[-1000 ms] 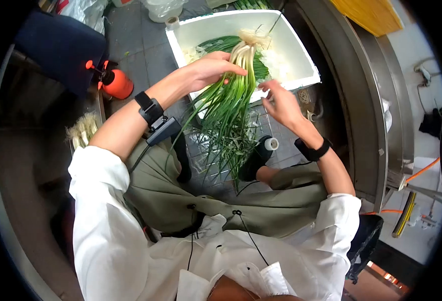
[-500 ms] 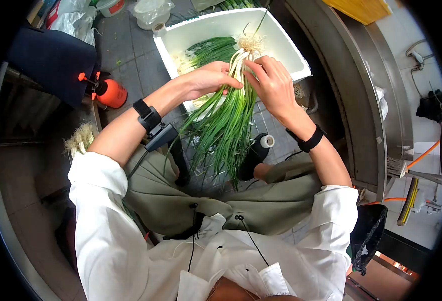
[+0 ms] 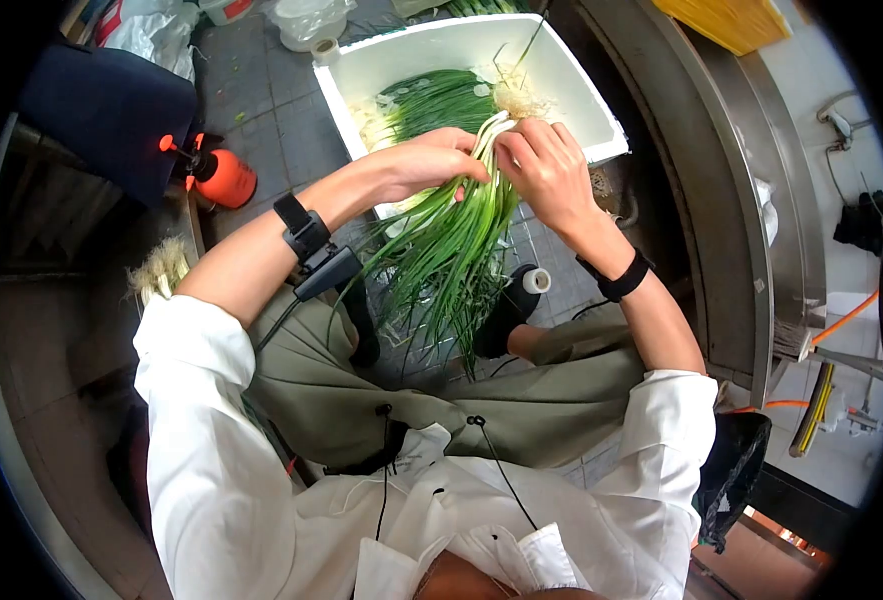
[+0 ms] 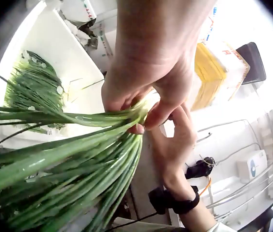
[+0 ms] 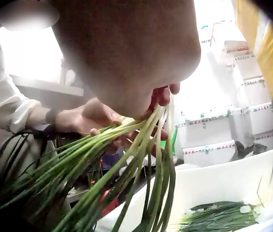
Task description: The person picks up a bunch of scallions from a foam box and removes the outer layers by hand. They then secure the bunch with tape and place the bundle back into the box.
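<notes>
A bunch of scallions [image 3: 451, 255] hangs root end up, its long green leaves fanned downward and its pale root tuft [image 3: 519, 100] at the top. My left hand [image 3: 426, 168] grips the bunch around the lower white stems, the thumb across the front. Curled fingers of my right hand [image 3: 551, 168] pinch white stems just below the roots. In the right wrist view several stems [image 5: 158, 130] splay out under the right hand, apart from those running over the left palm [image 5: 95, 118]. More scallions [image 3: 441, 105] lie inside the white foam box [image 3: 581, 90] beyond the hands.
An orange spray bottle [image 3: 226, 178] stands on the left, above another root-ended bunch [image 3: 161, 268]. A steel counter [image 3: 701, 180] runs along the right. On the floor, a roll [image 3: 536, 281] lies by the right foot; clear plastic bags [image 3: 151, 40] sit at upper left.
My right hand has moved from beside the bunch up and left onto its white stems, its fingers closing there. The left hand has kept its grip. The leaves have drawn together slightly.
</notes>
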`<state>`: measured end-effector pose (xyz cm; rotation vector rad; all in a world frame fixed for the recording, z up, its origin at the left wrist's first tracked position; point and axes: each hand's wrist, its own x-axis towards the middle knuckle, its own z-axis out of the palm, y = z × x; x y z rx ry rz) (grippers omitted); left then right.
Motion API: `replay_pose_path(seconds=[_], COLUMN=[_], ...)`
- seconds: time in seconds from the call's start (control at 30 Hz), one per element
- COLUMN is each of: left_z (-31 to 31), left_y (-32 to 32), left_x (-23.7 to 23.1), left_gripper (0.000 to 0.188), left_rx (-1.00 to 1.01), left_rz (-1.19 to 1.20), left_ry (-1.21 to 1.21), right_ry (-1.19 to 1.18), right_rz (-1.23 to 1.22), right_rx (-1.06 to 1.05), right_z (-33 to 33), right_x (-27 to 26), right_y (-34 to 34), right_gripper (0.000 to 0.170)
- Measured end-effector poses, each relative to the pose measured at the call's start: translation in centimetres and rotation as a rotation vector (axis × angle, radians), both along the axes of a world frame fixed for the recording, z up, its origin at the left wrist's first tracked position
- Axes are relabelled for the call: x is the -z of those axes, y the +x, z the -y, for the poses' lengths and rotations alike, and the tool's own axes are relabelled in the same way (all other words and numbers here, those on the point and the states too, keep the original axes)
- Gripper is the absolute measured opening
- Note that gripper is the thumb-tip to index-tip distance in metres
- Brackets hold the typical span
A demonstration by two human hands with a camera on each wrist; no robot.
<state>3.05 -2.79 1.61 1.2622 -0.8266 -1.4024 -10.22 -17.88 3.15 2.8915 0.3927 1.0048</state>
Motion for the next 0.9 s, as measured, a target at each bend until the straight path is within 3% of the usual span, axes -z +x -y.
replay_pose_path(seconds=[0.17,0.8,0.9], left_z=[0.2,0.4,0.4], left_y=[0.3,0.3,0.3], left_x=[0.6,0.4,0.5], left_gripper=[0.016,0.029,0.032], left_rx=[-0.068,-0.262,-0.271], left_rz=[0.034,-0.036,-0.028], left_ry=[0.027,-0.039,-0.018], right_ry=[0.234,0.312,0.413], right_rz=[-0.021,-0.086,-0.012], right_rx=[0.018,0.078,0.114], right_z=[-0.3,0.1,0.4], right_x=[0.5,0.8,0.5], right_y=[0.2,-1.1,-0.8], right_gripper=[0.017,0.018,0.022])
